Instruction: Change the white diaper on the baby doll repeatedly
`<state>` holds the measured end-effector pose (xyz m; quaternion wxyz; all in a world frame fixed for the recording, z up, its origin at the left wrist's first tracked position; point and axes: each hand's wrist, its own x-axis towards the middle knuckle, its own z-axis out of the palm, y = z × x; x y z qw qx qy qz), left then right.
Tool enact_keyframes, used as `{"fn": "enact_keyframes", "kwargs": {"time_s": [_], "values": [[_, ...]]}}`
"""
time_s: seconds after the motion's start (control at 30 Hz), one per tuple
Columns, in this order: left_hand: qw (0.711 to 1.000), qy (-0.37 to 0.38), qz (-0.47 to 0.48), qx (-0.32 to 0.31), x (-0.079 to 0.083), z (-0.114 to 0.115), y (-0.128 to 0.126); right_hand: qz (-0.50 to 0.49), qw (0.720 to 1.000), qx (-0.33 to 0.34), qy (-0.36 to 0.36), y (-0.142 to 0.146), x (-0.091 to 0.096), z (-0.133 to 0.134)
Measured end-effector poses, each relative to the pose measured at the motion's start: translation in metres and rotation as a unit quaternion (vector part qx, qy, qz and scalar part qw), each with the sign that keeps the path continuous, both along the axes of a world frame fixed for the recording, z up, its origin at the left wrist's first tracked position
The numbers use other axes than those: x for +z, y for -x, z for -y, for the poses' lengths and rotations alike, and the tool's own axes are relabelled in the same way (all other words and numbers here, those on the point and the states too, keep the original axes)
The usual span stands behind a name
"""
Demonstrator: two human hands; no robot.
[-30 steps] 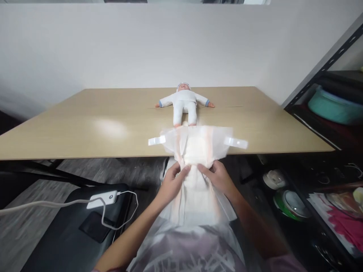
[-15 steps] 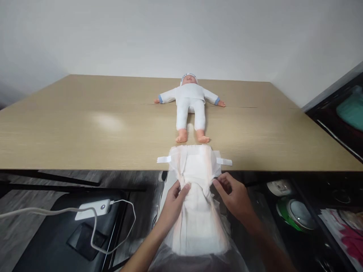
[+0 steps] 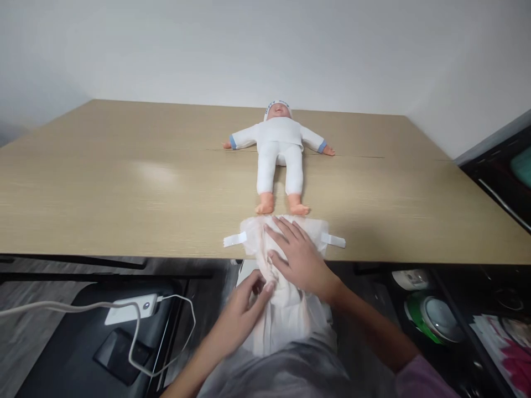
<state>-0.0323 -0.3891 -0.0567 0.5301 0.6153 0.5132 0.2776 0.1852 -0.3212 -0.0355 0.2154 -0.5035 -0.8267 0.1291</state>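
Tan table (image 3: 112, 166), doll (image 3: 280, 141) — right hand (image 3: 301, 260) across diaper (image 3: 290, 298)

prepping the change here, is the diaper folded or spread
Spread: the diaper lies open, its far end on the table, white tabs out to both sides.

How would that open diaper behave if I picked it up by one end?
The diaper would probably sag, as it bunches into creases beside the left hand. It looks light, its edges seeming thin. Its side tapes might snag, since both stick out.
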Motion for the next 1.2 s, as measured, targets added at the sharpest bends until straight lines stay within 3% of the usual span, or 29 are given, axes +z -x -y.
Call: {"fn": "enact_keyframes", "kwargs": {"time_s": [0.1, 0.17, 0.23, 0.3, 0.4, 0.5, 0.6, 0.67, 0.83, 0.93, 1.07, 1.2], "values": [[0.985, -0.113, -0.115, -0.062, 0.026, -0.017, 0.032, 0.012, 1.0, 0.002, 0.0, 0.0, -0.005, -0.007], [0.961, -0.207, -0.168, -0.069, 0.04, -0.046, 0.045, 0.013, 1.0, 0.003, -0.003, -0.001, -0.006, -0.007], [0.924, -0.311, -0.215, -0.058, 0.048, -0.089, 0.049, 0.015, 1.0, 0.001, -0.004, -0.001, -0.006, -0.006], [0.868, -0.405, -0.285, -0.033, 0.052, -0.139, 0.042, 0.018, 1.0, -0.001, -0.005, 0.0, -0.005, -0.006], [0.797, -0.456, -0.392, -0.051, 0.056, -0.207, 0.021, 0.025, 1.0, -0.006, -0.003, 0.001, -0.005, -0.006], [0.713, -0.507, -0.446, -0.189, 0.065, -0.248, -0.002, 0.033, 0.999, -0.014, -0.003, 0.003, -0.005, -0.006], [0.621, -0.553, -0.434, -0.347, 0.076, -0.264, -0.022, 0.039, 0.999, -0.016, -0.006, 0.004, -0.005, -0.006], [0.598, -0.569, -0.404, -0.394, 0.079, -0.27, -0.034, 0.039, 0.999, -0.014, -0.007, 0.004, -0.004, -0.006], [0.598, -0.594, -0.333, -0.423, 0.075, -0.281, -0.055, 0.024, 1.0, -0.004, -0.003, 0.002, -0.004, -0.007], [0.616, -0.595, -0.308, -0.415, 0.073, -0.286, -0.06, 0.021, 1.0, -0.003, 0.013, -0.001, -0.003, -0.008], [0.688, -0.568, -0.21, -0.4, 0.083, -0.295, -0.064, 0.029, 0.998, 0.024, 0.048, -0.008, -0.002, -0.016], [0.773, -0.52, -0.07, -0.356, 0.114, -0.308, -0.068, 0.037, 0.996, 0.051, 0.066, -0.018, -0.004, -0.039]]}}
